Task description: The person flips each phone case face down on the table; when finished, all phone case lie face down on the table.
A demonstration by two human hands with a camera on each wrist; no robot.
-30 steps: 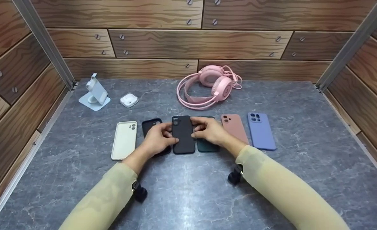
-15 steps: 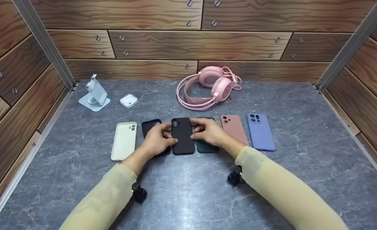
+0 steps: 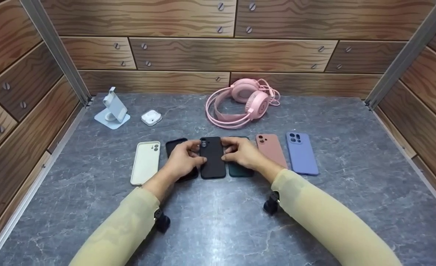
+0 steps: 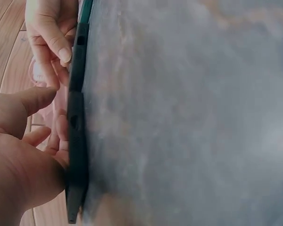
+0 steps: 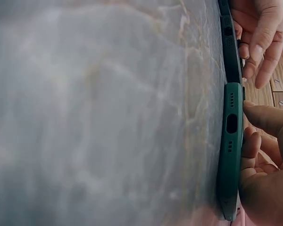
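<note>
A black phone case (image 3: 213, 159) lies back up in the middle of a row of phone cases. My left hand (image 3: 182, 160) pinches its left edge with thumb and forefinger. From the other side my right hand (image 3: 243, 152) holds the right edge the same way. Under the left hand is a dark case (image 3: 174, 145), partly covered; under the right hand is a dark green case (image 3: 241, 170). In the right wrist view the green case (image 5: 231, 141) shows its port end, with the black case (image 5: 231, 52) just beyond it, both low against the tabletop.
A cream case (image 3: 145, 164) ends the row at left; a pink case (image 3: 271, 149) and a blue-violet case (image 3: 302, 153) are at right. Behind stand pink headphones (image 3: 256, 105), earphones in a small clear box (image 3: 151, 117) and a pale blue stand (image 3: 115, 109). Wood-patterned walls enclose the table.
The far end of the black case has come slightly down and toward me, level with the green case. Both hands stay at its edges; the other things keep their places.
</note>
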